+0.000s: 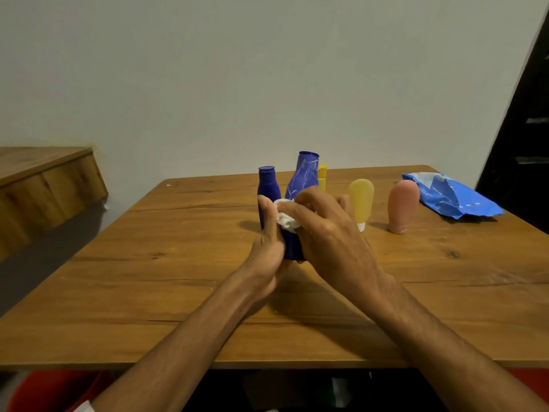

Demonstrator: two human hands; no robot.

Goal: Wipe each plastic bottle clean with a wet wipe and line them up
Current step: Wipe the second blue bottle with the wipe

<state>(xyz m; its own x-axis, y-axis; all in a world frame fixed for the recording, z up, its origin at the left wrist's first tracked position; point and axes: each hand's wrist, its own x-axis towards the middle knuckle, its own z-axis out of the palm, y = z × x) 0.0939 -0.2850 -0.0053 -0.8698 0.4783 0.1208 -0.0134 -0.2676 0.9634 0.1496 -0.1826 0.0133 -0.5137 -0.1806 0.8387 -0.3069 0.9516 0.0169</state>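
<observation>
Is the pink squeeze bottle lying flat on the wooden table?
No, the pink plastic squeeze bottle stands upright on the wooden table, beside the yellow plastic squeeze bottle.

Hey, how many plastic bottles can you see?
5: a small blue bottle standing left, a big blue bottle held by left hand and right hand, a yellow bottle mostly hidden behind it, then a yellow tube and pink tube standing rightward. More may hide behind the hands.
</observation>
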